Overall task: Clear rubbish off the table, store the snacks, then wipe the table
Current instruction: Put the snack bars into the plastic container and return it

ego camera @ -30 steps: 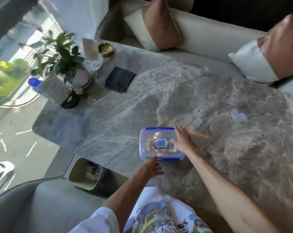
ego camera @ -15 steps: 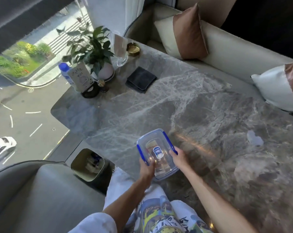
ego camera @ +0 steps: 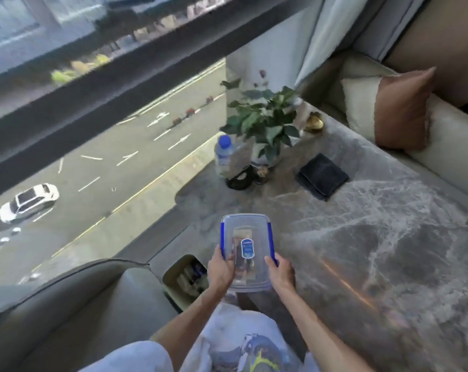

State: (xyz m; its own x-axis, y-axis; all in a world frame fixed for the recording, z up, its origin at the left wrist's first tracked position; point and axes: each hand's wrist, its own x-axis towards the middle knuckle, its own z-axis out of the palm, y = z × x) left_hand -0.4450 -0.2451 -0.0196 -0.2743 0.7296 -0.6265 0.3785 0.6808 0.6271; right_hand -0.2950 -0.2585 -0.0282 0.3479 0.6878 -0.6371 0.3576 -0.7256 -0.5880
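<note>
A clear plastic snack box (ego camera: 247, 234) with blue clips and a lid label is held lengthwise above the near left edge of the grey marble table (ego camera: 388, 237). My left hand (ego camera: 220, 269) grips its left side and my right hand (ego camera: 280, 272) grips its right side. Snack packets show faintly through the lid. A dark folded cloth (ego camera: 323, 176) lies flat on the table farther back.
A potted plant (ego camera: 265, 127), a water bottle (ego camera: 223, 154), a black round object (ego camera: 239, 179) and a gold dish (ego camera: 314, 123) stand at the table's far left end. A small bin (ego camera: 187, 280) with rubbish sits on the floor beside the table. Sofa cushions (ego camera: 388, 111) lie behind.
The box has come off the table into both hands and been turned lengthwise, moving left toward the table's edge. The view has swung left toward the window.
</note>
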